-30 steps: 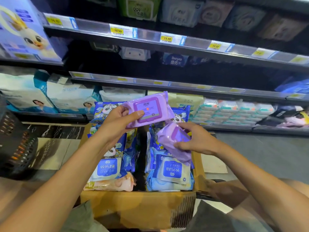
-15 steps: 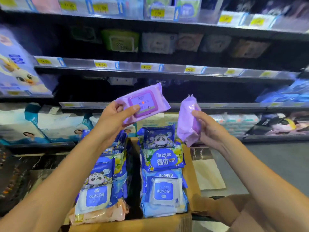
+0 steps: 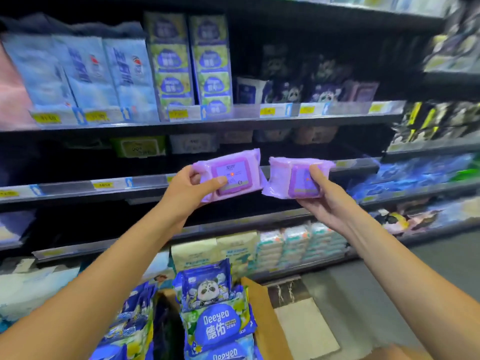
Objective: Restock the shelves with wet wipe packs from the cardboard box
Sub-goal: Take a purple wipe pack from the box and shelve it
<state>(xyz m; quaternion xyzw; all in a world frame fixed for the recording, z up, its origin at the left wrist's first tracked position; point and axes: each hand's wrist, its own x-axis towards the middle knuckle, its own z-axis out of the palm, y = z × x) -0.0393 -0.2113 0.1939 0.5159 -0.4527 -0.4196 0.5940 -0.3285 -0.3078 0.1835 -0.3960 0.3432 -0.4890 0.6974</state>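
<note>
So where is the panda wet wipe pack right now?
In the head view, the panda pack stands low centre, topping the packs in the cardboard box, below both raised hands.

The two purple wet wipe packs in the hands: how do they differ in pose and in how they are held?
The left pack shows its whole lid label to the camera; the right pack has its lid partly covered by the thumb. The left hand grips its pack by the left end, while the right hand holds its pack from the right and below. Both are purple, raised side by side before the shelves, not touching.
</note>
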